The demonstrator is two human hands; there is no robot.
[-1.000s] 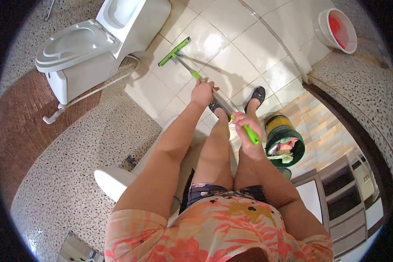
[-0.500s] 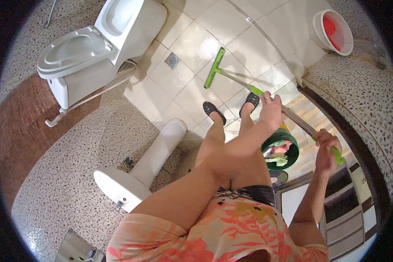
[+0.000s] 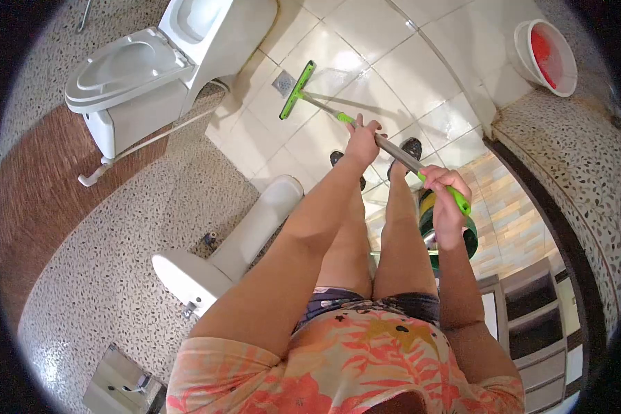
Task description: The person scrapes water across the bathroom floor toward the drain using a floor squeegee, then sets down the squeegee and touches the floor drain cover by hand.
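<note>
A floor squeegee (image 3: 297, 91) with a green head and a grey pole rests on the white floor tiles, its head beside the square metal floor drain (image 3: 281, 82). My left hand (image 3: 363, 142) is closed around the lower part of the pole, just above the green collar. Higher up, my right hand (image 3: 448, 200) is wrapped round the pole by its green end grip. The pole slants from the head down to the right, over my feet in black shoes (image 3: 410, 149).
To the left is an open-lidded toilet (image 3: 127, 72). Below it stands a white pedestal sink (image 3: 193, 272). A white bucket (image 3: 562, 62) with something red inside sits at upper right. Behind my right arm, a green bin (image 3: 470, 238) is partly hidden. A raised dark threshold (image 3: 531, 193) edges the doorway.
The squeegee head has slid left and away from me to the drain. Both hands have moved left and forward with the pole, and my right foot has stepped.
</note>
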